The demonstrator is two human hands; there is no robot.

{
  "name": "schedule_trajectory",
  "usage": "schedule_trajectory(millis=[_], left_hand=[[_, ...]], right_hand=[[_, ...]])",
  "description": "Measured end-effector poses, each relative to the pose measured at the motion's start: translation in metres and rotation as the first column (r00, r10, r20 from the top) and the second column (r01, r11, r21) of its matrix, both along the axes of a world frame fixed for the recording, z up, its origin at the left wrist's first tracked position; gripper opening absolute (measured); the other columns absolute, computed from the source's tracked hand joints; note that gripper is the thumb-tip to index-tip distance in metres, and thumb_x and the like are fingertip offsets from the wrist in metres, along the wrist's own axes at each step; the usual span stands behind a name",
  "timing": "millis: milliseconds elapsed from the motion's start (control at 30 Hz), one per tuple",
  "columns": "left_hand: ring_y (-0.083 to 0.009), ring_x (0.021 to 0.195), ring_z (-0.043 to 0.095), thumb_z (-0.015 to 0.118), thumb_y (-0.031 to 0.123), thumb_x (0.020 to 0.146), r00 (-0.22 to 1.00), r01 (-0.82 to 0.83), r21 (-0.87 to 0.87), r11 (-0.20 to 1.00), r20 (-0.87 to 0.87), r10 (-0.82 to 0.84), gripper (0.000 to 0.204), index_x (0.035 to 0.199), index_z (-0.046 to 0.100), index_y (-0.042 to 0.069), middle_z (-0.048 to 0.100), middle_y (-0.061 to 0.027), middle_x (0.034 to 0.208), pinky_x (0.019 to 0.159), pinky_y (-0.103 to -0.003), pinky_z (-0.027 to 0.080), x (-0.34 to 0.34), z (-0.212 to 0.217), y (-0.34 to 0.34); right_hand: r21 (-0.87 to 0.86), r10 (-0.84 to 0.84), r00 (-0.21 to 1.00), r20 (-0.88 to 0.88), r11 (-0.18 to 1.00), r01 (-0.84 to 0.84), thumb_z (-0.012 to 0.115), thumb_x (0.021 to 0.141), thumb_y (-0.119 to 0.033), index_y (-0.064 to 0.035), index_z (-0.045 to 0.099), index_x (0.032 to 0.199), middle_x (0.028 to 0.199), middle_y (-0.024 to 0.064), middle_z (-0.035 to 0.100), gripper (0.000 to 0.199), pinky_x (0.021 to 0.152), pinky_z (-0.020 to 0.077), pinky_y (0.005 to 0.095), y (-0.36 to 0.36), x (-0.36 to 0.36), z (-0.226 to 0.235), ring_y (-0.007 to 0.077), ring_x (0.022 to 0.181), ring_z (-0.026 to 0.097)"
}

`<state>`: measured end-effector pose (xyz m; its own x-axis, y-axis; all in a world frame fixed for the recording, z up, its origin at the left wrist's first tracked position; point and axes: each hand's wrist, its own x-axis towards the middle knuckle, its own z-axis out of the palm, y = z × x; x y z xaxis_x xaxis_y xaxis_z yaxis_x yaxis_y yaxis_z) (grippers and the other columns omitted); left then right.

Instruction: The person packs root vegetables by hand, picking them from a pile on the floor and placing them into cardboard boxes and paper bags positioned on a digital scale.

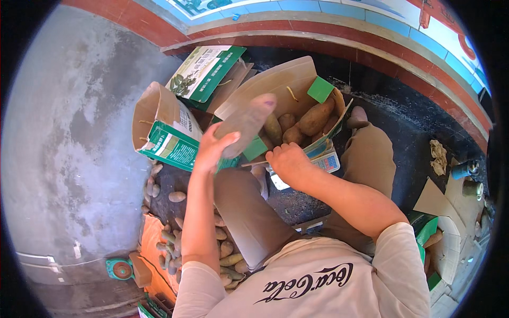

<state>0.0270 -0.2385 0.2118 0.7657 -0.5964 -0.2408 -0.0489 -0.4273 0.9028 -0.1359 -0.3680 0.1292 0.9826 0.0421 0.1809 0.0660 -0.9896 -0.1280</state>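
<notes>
My left hand (209, 148) is closed around a long, thick brown tuber (244, 124) with a purplish tip, held tilted up over the left side of an open cardboard carton (289, 69). The tuber is slightly blurred. Inside the carton lie several large brown tubers (316, 117). My right hand (289, 163) is closed on the carton's near edge, its fingertips partly hidden. Under that hand and the carton sits a white digital scale (330, 161) with a keypad, partly covered.
A green-and-white carton (175, 146) stands open at left, with a printed carton (207, 71) behind it. Loose tubers (227, 248) lie heaped on the floor and an orange sheet (154, 249) beside my left leg. Right: cut cardboard (437, 199), cans (465, 169), crumpled paper (438, 157).
</notes>
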Motion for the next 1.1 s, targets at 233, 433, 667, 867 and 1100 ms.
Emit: schedule_trajectory(millis=[233, 433, 667, 867, 1100], left_hand=[[-0.0261, 0.114, 0.052, 0.072, 0.024, 0.078, 0.960, 0.027, 0.085, 0.996, 0.277, -0.050, 0.063, 0.132, 0.047, 0.003, 0.055, -0.0169, 0.123, 0.097, -0.035, 0.039, 0.012, -0.062, -0.036], [-0.0229, 0.115, 0.053, 0.065, 0.017, 0.084, 0.901, 0.006, -0.006, 1.000, 0.433, -0.003, 0.041, 0.122, 0.056, 0.003, 0.055, -0.0142, 0.126, 0.098, -0.034, 0.039, 0.002, -0.028, 0.010], [-0.0172, 0.109, 0.055, 0.058, 0.006, 0.087, 0.844, -0.269, -0.195, 0.943, 0.424, 0.329, 0.030, 0.116, 0.059, 0.000, 0.060, -0.0091, 0.118, 0.096, -0.030, 0.040, -0.013, -0.023, 0.100], [-0.0167, 0.097, 0.060, 0.059, 0.006, 0.087, 0.796, -0.475, 0.036, 0.879, 0.443, 0.413, 0.023, 0.108, 0.062, -0.002, 0.065, -0.0088, 0.106, 0.087, -0.029, 0.045, -0.035, -0.094, 0.192], [-0.0132, 0.086, 0.059, 0.059, 0.006, 0.087, 0.806, -0.564, 0.094, 0.821, 0.280, 0.522, 0.018, 0.103, 0.064, -0.002, 0.064, -0.0057, 0.093, 0.078, -0.026, 0.047, -0.084, -0.144, 0.242]], right_hand=[[0.006, 0.012, 1.000, -0.015, 1.000, -0.012, 0.061, 0.075, -0.017, -0.0084, 0.059, 0.091, 0.086, 0.0060, 0.062, 0.019, 0.068, 0.0445, 0.0328, 0.000, 0.000, 0.005, 0.0205, 0.081, 0.061], [0.052, 0.001, 1.000, 0.032, 0.999, -0.003, 0.063, 0.072, -0.015, -0.0080, 0.058, 0.090, 0.085, 0.0059, 0.061, 0.021, 0.068, 0.0443, 0.0324, -0.002, -0.002, 0.007, 0.0209, 0.081, 0.060], [0.103, -0.008, 0.999, 0.042, 0.995, 0.004, 0.068, 0.070, -0.015, -0.0075, 0.055, 0.090, 0.085, 0.0070, 0.059, 0.025, 0.070, 0.0446, 0.0341, -0.003, 0.003, 0.001, 0.0227, 0.083, 0.059], [0.161, -0.010, 0.988, 0.153, 0.987, -0.015, 0.069, 0.072, -0.021, -0.0081, 0.056, 0.086, 0.082, 0.0060, 0.059, 0.023, 0.070, 0.0452, 0.0362, -0.008, 0.005, -0.010, 0.0230, 0.081, 0.060], [0.174, -0.010, 0.962, 0.273, 0.984, -0.039, 0.068, 0.073, -0.017, -0.0070, 0.056, 0.077, 0.075, 0.0076, 0.058, 0.015, 0.069, 0.0459, 0.0377, -0.028, 0.001, -0.001, 0.0262, 0.075, 0.060]])
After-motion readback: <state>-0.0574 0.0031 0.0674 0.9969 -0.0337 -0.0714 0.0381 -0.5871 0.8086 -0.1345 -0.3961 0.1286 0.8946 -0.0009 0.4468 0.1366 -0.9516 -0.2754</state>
